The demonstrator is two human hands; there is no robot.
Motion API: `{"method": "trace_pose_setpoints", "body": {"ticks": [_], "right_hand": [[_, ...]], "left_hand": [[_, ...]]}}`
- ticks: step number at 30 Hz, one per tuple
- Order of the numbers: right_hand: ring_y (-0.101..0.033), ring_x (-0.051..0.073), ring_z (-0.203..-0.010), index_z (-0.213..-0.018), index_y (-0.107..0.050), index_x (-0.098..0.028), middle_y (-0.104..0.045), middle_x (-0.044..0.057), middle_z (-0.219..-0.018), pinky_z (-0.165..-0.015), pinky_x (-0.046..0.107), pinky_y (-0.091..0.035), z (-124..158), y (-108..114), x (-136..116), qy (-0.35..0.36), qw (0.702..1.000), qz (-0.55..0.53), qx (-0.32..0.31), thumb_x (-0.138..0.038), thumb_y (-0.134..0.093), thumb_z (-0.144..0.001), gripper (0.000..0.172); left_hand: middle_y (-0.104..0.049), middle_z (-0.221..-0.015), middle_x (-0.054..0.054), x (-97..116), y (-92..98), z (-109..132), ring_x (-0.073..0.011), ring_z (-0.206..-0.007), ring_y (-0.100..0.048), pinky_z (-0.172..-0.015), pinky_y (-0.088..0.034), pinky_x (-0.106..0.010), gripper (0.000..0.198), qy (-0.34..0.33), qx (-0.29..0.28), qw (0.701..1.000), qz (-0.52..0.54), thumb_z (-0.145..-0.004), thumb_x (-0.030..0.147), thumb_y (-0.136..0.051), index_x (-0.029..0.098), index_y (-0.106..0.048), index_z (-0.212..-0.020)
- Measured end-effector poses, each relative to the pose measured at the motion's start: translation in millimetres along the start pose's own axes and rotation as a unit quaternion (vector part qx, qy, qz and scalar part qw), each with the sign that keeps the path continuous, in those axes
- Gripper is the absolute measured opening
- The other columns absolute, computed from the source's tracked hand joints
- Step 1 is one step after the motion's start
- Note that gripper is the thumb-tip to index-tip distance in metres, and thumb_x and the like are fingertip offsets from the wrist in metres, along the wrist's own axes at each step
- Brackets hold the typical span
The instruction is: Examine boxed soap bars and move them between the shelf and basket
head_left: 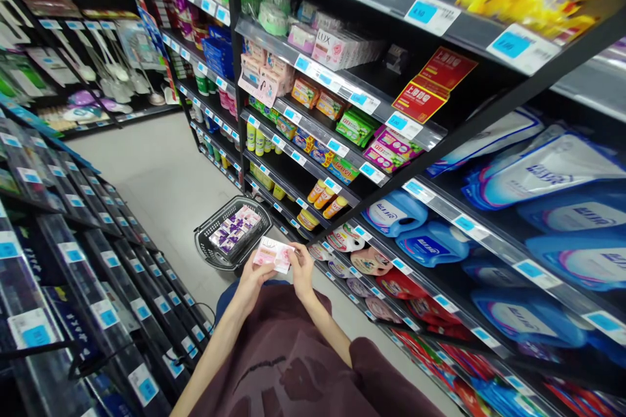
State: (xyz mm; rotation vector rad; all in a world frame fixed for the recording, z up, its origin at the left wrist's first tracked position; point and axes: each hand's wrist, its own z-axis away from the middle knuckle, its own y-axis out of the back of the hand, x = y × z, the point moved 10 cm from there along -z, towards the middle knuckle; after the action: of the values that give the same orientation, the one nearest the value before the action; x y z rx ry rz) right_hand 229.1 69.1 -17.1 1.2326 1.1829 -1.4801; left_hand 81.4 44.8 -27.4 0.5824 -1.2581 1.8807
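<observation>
Hands meet in the middle of what I see. The left hand and the right hand both hold one small pink box, one hand on each side. The fingers are bent around its edges and pinch it, not spread wide. The pink box is up in the air, close in front of the body, above the floor.

Just past the hands, a black basket sits on the floor. It has purple and white packs inside.

On the right is a tall rack. Pink soap boxes are high up on it, yellow bottles are lower, and blue jugs are near the hands. Big blue bags lie farther right.

On the left, dark shelves with blue tags stand close. The way between is narrow, and the basket takes up part of it.
</observation>
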Motion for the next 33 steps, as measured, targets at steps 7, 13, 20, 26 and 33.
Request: {"method": "trace_pose_setpoints", "body": {"ticks": [7,13,20,26,33], "right_hand": [[-0.06,0.017,-0.064,-0.102,-0.065,-0.019,-0.067,0.002,-0.075,-0.057,0.027,-0.046,-0.7,-2.7,1.9,-0.019,1.0,-0.001,-0.004,-0.049,-0.068,-0.081,0.036],[-0.06,0.016,-0.063,-0.102,-0.064,-0.018,-0.066,0.002,-0.074,-0.056,0.026,-0.046,-1.4,-5.3,0.8,-0.014,1.0,-0.011,-0.011,-0.047,-0.069,-0.082,0.035],[-0.06,0.016,-0.063,-0.102,-0.064,-0.019,-0.065,0.002,-0.072,-0.054,0.025,-0.046,-3.1,-6.5,1.2,-0.006,1.0,-0.012,-0.016,-0.046,-0.068,-0.083,0.034],[-0.06,0.017,-0.063,-0.101,-0.064,-0.019,-0.065,0.002,-0.073,-0.055,0.026,-0.046,-2.8,-6.8,1.9,-0.016,1.0,-0.006,-0.014,-0.048,-0.068,-0.082,0.035],[-0.058,0.015,-0.063,-0.101,-0.064,-0.018,-0.066,0.003,-0.075,-0.053,0.024,-0.045,-2.4,-6.1,1.7,-0.011,1.0,-0.008,-0.011,-0.045,-0.067,-0.083,0.033]], "left_hand": [[-0.073,-0.109,-0.011,1.0,1.7,-0.2,-0.0288,-0.101,-0.069,-0.088,-0.055,-0.041,0.051,-0.003,0.001,1.0,0.005,-0.066,0.022,-0.081,0.016,-0.064,-0.114],[-0.073,-0.106,-0.009,0.9,3.4,-1.3,-0.0279,-0.1,-0.07,-0.089,-0.055,-0.041,0.05,-0.004,0.004,1.0,0.007,-0.066,0.022,-0.081,0.017,-0.064,-0.113],[-0.074,-0.106,-0.009,1.2,5.1,-1.5,-0.0274,-0.1,-0.069,-0.089,-0.055,-0.04,0.048,-0.003,0.009,1.0,0.004,-0.065,0.022,-0.081,0.017,-0.065,-0.111],[-0.074,-0.108,-0.01,0.8,5.9,-2.4,-0.0288,-0.102,-0.069,-0.089,-0.054,-0.041,0.049,-0.001,0.011,1.0,0.006,-0.064,0.023,-0.081,0.017,-0.065,-0.111],[-0.073,-0.108,-0.01,0.1,5.3,-1.7,-0.0278,-0.1,-0.069,-0.088,-0.054,-0.04,0.049,-0.001,0.008,1.0,0.006,-0.066,0.023,-0.081,0.017,-0.065,-0.112]]}}
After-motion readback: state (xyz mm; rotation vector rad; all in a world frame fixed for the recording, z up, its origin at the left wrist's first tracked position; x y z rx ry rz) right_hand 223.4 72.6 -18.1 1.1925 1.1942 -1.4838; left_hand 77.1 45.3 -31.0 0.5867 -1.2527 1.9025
